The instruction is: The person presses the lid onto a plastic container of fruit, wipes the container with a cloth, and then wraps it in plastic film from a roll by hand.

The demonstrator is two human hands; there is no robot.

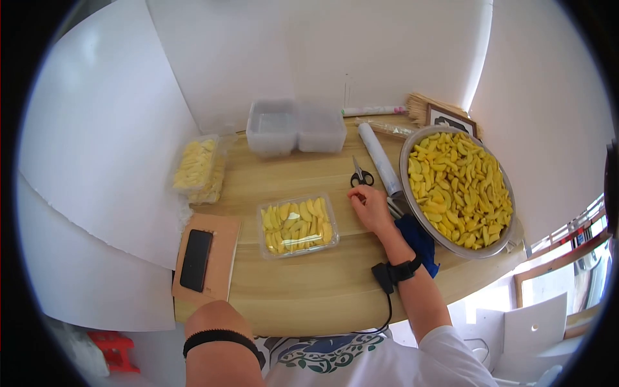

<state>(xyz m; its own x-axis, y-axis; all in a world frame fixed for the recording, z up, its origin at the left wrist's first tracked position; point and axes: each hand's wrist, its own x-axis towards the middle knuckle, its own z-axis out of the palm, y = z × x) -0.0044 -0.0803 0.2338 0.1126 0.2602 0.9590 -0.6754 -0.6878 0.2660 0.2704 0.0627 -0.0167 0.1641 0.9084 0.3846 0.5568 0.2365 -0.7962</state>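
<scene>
Right fingers (358, 193) curled beside the scissors (360, 171), any hold impossible to tell; a roll (379, 157) and heaped basin (404, 165) crowded one side, a packed tub (300, 252) the other; left fingers, out of view!

The right grip (369, 208) is beside the scissors (358, 171) on the table (284, 177).

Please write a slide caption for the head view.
Right hand near scissors, between a tray and a bowl, both holding yellow pieces.
</scene>
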